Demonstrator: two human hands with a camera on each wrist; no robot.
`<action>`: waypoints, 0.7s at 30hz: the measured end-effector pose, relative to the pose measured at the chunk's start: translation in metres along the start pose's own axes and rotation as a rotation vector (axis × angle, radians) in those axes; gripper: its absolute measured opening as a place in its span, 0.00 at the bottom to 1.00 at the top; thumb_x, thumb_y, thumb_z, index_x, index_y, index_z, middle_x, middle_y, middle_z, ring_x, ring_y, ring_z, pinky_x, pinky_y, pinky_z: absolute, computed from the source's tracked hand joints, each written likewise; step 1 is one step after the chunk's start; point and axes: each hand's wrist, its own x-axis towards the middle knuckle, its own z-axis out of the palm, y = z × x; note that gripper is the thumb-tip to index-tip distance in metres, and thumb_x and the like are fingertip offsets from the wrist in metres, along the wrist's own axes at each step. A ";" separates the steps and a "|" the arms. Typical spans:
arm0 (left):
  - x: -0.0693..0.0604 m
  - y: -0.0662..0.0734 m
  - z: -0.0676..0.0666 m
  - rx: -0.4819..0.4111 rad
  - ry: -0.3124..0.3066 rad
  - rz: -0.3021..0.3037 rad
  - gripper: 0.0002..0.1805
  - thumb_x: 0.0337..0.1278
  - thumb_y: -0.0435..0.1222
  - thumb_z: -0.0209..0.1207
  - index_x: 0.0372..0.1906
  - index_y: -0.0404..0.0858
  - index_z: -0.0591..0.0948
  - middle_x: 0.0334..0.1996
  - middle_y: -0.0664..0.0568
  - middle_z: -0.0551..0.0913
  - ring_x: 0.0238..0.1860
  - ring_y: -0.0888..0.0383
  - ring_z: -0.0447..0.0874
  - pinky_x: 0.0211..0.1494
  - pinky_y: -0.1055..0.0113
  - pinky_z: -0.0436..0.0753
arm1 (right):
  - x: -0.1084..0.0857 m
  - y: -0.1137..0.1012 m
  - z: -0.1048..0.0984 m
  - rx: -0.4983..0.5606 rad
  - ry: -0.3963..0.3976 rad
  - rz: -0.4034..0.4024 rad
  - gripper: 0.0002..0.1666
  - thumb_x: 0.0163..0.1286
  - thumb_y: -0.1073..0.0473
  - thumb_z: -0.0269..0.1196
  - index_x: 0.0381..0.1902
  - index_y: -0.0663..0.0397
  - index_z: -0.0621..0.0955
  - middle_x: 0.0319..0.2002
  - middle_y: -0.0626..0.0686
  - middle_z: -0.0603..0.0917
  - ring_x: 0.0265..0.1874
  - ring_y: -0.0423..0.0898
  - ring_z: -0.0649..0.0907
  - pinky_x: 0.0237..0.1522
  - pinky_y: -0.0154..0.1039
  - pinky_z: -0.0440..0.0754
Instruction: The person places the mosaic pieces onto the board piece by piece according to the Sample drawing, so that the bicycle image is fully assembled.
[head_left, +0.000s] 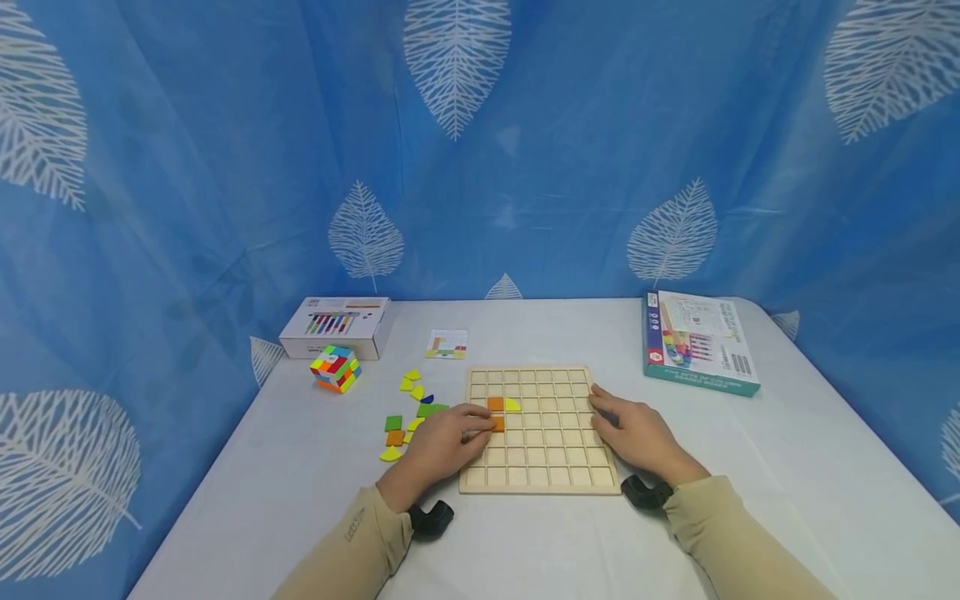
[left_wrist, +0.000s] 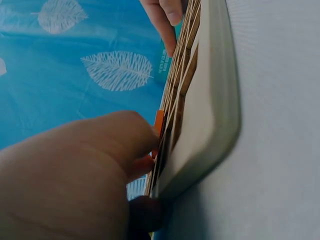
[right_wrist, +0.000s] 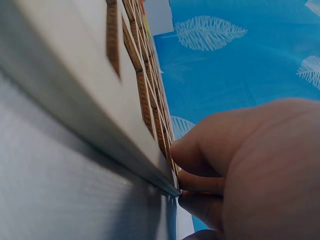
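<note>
A wooden grid board lies flat on the table. In its left part an orange square sits beside a yellow quarter-round piece. Just below them the left hand has its fingertips on another orange piece, pinching it at the grid; the left wrist view shows an orange piece at the fingertips of the left hand, standing slightly above the dividers. The right hand rests its fingers on the board's right edge; in the right wrist view the right hand touches that rim.
Left of the board lie loose pieces: green, orange, yellow and blue. Behind them are a pattern card, a colored cube and a white box. A teal-edged box lies at the back right.
</note>
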 end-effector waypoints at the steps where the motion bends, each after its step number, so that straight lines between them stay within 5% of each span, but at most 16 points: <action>1: 0.000 0.000 0.000 0.009 -0.005 -0.001 0.15 0.70 0.46 0.62 0.57 0.52 0.88 0.57 0.61 0.85 0.53 0.59 0.87 0.45 0.66 0.85 | 0.000 0.000 0.000 0.000 0.002 -0.001 0.28 0.76 0.54 0.59 0.69 0.61 0.76 0.74 0.56 0.71 0.71 0.64 0.73 0.68 0.64 0.70; 7: -0.002 0.000 -0.001 0.025 -0.008 0.023 0.18 0.70 0.46 0.62 0.60 0.50 0.86 0.58 0.58 0.83 0.43 0.60 0.86 0.31 0.74 0.75 | 0.000 0.000 0.002 0.000 0.009 -0.003 0.28 0.76 0.54 0.59 0.69 0.62 0.76 0.74 0.57 0.72 0.70 0.64 0.73 0.67 0.64 0.71; 16: -0.008 0.003 -0.004 -0.018 0.074 0.123 0.12 0.69 0.42 0.63 0.52 0.49 0.90 0.52 0.60 0.88 0.49 0.60 0.88 0.42 0.67 0.85 | -0.001 -0.001 0.001 -0.003 0.005 -0.003 0.28 0.76 0.54 0.59 0.69 0.62 0.76 0.74 0.57 0.72 0.70 0.64 0.73 0.68 0.63 0.71; 21: -0.007 0.003 -0.005 0.010 0.042 0.123 0.14 0.69 0.41 0.63 0.55 0.47 0.89 0.55 0.59 0.87 0.53 0.58 0.88 0.45 0.65 0.86 | -0.001 -0.001 0.000 -0.002 0.005 -0.003 0.28 0.76 0.54 0.59 0.69 0.62 0.76 0.74 0.57 0.72 0.70 0.64 0.73 0.67 0.63 0.71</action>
